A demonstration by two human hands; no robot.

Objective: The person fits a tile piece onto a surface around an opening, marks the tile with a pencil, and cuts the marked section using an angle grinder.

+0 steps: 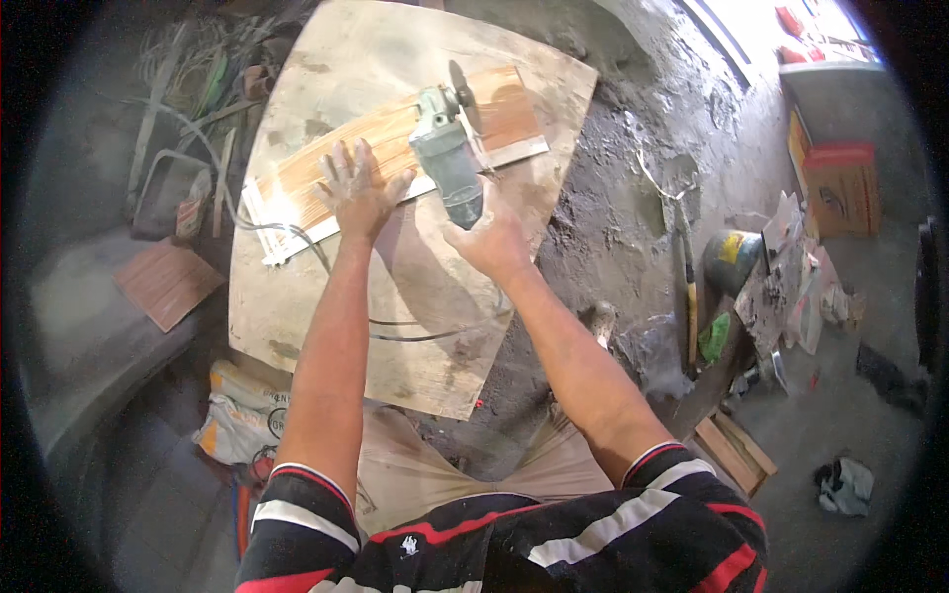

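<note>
An angle grinder (448,163) with a green-grey body is gripped at its rear end by my right hand (497,239). Its thin dark disc stands edge-up over a wood-grain plank (395,133); whether it touches the surface I cannot tell. My left hand (361,203) lies on the plank, left of the grinder, fingers spread. A pale strip (514,153) runs along the plank's near edge, and narrow slivers (272,247) sit at its left end. Beneath everything is a large, stained plywood board (425,371).
A dark cord (395,336) loops across the board below my wrists. Left are a wood-grain square piece (170,282), tangled wires and a sack (237,415). Wet grey mortar (623,237), a shovel (689,267), a bucket (733,259) and a cardboard box (840,193) lie right.
</note>
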